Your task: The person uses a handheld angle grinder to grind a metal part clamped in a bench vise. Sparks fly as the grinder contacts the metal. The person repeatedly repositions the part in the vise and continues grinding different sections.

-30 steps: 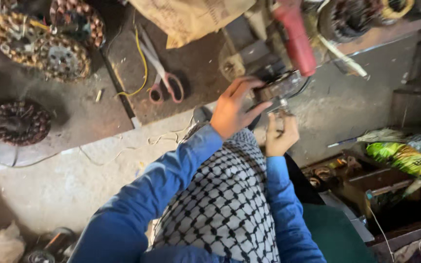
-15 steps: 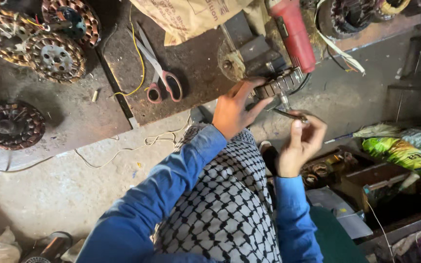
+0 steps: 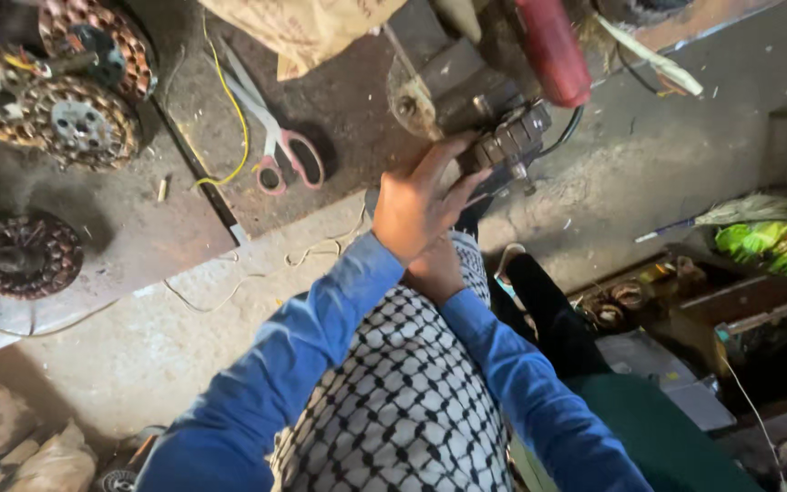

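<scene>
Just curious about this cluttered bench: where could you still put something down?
Bare bench shows between the scissors and the wound coils. It is crowded where the left hand grips the grey machine.

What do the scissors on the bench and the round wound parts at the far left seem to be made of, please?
Scissors: pale, shiny blades that look like steel, with glossy pink-red loop handles, probably plastic. Round wound parts: reddish-brown coils that look like copper wire around a grey metal hub, dull and dusty. The left hand rests on another grey metal block.

Matt grey metal block, glossy red plastic handle, rough dusty floor, seemingly cotton chequered cloth.
</scene>
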### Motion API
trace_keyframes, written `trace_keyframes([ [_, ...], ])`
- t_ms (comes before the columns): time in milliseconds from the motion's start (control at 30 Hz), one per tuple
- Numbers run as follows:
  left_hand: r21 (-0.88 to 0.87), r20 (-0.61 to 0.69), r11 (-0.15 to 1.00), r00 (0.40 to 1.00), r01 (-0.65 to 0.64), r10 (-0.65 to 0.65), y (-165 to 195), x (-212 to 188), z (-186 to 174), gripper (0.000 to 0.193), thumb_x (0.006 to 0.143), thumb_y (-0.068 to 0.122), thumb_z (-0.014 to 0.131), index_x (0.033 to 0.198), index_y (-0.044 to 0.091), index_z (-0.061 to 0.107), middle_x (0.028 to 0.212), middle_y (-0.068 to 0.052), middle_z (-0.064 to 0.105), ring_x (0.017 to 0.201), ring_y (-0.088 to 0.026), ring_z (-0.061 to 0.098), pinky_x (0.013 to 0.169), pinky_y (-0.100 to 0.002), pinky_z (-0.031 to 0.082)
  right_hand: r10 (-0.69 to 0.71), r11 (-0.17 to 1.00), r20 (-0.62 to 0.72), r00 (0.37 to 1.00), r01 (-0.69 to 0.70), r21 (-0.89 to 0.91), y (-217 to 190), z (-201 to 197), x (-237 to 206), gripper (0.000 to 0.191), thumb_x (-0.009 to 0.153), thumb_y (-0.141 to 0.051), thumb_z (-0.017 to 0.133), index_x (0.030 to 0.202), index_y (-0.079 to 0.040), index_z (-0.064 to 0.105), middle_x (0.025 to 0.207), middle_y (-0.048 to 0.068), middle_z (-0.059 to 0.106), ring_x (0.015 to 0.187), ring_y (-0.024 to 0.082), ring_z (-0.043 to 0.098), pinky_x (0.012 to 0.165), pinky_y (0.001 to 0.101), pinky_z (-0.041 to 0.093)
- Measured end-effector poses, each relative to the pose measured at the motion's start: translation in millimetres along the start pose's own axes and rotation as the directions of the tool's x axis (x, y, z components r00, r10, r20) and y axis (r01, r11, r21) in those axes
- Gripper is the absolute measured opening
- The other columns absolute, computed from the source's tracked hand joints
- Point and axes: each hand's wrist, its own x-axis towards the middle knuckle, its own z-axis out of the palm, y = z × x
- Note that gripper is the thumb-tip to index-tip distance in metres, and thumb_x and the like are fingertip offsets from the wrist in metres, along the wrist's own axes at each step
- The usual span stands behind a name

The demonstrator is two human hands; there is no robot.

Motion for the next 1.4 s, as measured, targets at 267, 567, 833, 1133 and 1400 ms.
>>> trace_keyframes([
  [267,0.209,0.088,0.978,0.996,-0.019,0.0,26,14,-6,0.04,0.091,0.025,0.081,0.124,0.008,0.067,0.096,-0.016,0.071,0.083,-0.036,0.071,0.071,-0.043,0.059,0.398,0.911,0.074,0.914,-0.404,0.081,25,-15,43,0.045,0.098,-0.032,0.064,0.133,-0.005,0.059,0.125,0.02,0.067,0.113,0.037,0.065,0.096,0.0478,0.052],
  [567,0.4,0.273,0.916,0.949,0.04,-0.161,56,36,-4,0.034,0.091,0.022,0.079,0.119,0.005,0.069,0.095,-0.017,0.071,0.081,-0.038,0.07,0.067,-0.046,0.057,0.762,0.195,0.359,0.539,-0.72,0.666,59,-48,30,0.04,0.093,-0.028,0.068,0.119,0.002,0.066,0.098,0.012,0.073,0.08,0.023,0.072,0.071,0.0406,0.059],
  [833,0.437,0.315,0.894,0.948,-0.097,-0.051,79,64,5,0.037,0.09,0.02,0.079,0.122,0.004,0.067,0.109,-0.019,0.071,0.095,-0.039,0.071,0.08,-0.045,0.058,0.463,0.722,0.148,0.874,-0.469,0.509,101,-61,36,0.024,0.098,-0.022,0.069,0.098,0.0,0.08,0.075,0.01,0.071,0.072,0.021,0.066,0.064,0.0372,0.052],
  [1133,0.513,0.316,0.858,0.932,-0.008,-0.18,96,70,20,0.037,0.089,0.018,0.081,0.12,0.0,0.07,0.102,-0.02,0.073,0.087,-0.037,0.072,0.073,-0.042,0.058,0.33,0.236,0.639,0.695,-0.716,0.656,89,-65,28,0.034,0.1,-0.032,0.064,0.101,0.003,0.065,0.093,0.009,0.071,0.056,0.019,0.068,0.051,0.0343,0.054],
  [1400,0.492,0.308,0.871,0.939,-0.018,-0.155,84,70,10,0.038,0.086,0.023,0.084,0.116,0.003,0.072,0.097,-0.018,0.073,0.081,-0.035,0.072,0.069,-0.042,0.058,0.083,-0.472,0.831,0.55,-0.712,0.519,15,-122,0,0.027,0.108,-0.019,0.055,0.121,0.004,0.059,0.117,0.011,0.07,0.058,0.011,0.047,0.072,0.0335,0.054],
])
